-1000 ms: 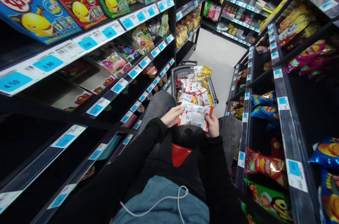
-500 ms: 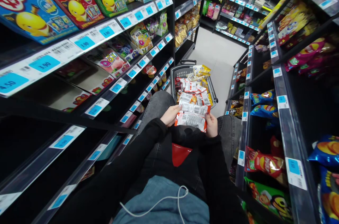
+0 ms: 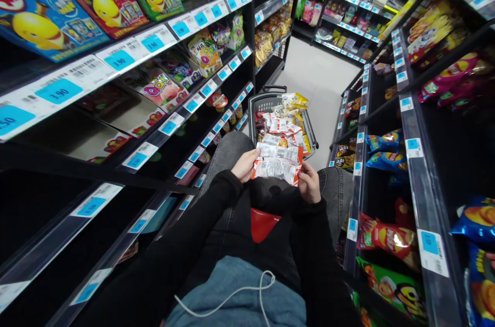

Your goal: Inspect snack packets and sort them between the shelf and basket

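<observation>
Between my two hands is a white and orange snack bag (image 3: 277, 163), its printed back turned up. My left hand (image 3: 246, 165) pinches its left edge. At the lower right corner, the fingers of my right hand (image 3: 309, 183) are closed on the same bag. Just beyond it stands a grey shopping basket (image 3: 253, 116) with several snack packets (image 3: 284, 123) inside, white-orange, yellow and dark red. The held bag overlaps the basket's near end and hides part of it.
Shelves with price tags (image 3: 119, 59) line my left, carrying snack boxes (image 3: 101, 7) and gummy packs (image 3: 204, 53). Close on my right, another rack holds chip bags (image 3: 389, 236). Pale floor (image 3: 320, 61) runs beyond the basket to a back shelf (image 3: 348, 25). Something red (image 3: 264, 225) shows between my legs.
The snack bag has shifted slightly left and up, still held in both hands. My right hand has moved toward its lower corner. The basket's contents look the same.
</observation>
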`<action>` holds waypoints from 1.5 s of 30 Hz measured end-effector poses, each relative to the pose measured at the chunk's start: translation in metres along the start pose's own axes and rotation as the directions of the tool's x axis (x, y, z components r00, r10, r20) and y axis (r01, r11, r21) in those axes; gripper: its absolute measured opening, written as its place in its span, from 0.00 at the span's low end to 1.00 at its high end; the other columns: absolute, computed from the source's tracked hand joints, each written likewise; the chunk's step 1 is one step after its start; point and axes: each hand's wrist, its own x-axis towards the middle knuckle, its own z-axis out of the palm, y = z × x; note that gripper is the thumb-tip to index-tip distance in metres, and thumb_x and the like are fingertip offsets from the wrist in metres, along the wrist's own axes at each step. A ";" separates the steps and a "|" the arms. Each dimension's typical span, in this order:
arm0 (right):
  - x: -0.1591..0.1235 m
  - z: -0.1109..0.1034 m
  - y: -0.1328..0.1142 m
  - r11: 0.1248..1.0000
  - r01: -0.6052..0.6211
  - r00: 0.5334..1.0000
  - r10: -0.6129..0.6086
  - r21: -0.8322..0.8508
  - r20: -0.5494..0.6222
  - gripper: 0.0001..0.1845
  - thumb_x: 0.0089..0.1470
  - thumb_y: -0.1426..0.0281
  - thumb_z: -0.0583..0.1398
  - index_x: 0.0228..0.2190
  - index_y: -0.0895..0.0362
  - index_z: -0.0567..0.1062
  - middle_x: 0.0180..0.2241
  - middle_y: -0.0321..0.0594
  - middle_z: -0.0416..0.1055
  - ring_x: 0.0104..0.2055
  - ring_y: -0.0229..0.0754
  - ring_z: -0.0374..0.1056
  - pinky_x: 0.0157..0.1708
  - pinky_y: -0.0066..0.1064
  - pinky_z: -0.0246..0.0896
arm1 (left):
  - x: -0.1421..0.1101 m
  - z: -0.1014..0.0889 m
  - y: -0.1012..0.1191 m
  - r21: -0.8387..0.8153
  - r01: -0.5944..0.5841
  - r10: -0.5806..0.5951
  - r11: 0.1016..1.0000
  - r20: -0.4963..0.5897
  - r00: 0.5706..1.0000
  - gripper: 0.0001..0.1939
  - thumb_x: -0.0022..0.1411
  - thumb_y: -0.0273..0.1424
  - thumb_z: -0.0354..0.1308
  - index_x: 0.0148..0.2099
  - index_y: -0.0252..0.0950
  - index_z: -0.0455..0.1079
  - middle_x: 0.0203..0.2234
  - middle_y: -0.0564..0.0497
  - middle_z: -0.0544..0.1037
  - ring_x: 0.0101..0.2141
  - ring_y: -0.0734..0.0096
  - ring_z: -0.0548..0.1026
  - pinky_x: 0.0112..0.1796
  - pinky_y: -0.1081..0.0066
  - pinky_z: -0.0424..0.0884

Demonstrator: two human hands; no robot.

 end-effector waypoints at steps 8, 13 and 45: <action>0.002 -0.007 0.005 0.994 0.048 0.998 -0.053 -0.095 -0.041 0.11 0.42 0.63 0.61 0.28 0.56 0.74 0.28 0.37 0.73 0.30 0.40 0.67 0.32 0.32 0.62 | 0.001 0.001 -0.003 -0.023 -0.006 0.006 1.000 -0.009 1.000 0.17 0.61 0.31 0.50 0.49 0.24 0.65 0.33 0.37 0.77 0.31 0.61 0.77 0.32 0.63 0.74; 0.005 -0.011 0.010 0.979 0.058 0.985 -0.088 -0.195 -0.149 0.12 0.44 0.61 0.61 0.23 0.58 0.72 0.22 0.34 0.69 0.25 0.36 0.63 0.28 0.28 0.58 | -0.003 0.004 -0.001 -0.040 0.033 -0.029 0.999 0.087 0.996 0.20 0.58 0.32 0.54 0.51 0.26 0.64 0.36 0.37 0.77 0.33 0.60 0.77 0.34 0.64 0.73; 0.002 -0.003 0.003 0.626 -0.765 0.632 0.684 0.151 0.365 0.21 0.41 0.77 0.58 0.41 0.55 0.68 0.34 0.37 0.76 0.35 0.44 0.73 0.37 0.42 0.67 | 0.005 -0.004 -0.010 0.323 0.102 -0.128 0.941 0.060 0.990 0.17 0.29 0.21 0.66 0.30 0.27 0.74 0.25 0.47 0.79 0.29 0.66 0.75 0.39 0.66 0.68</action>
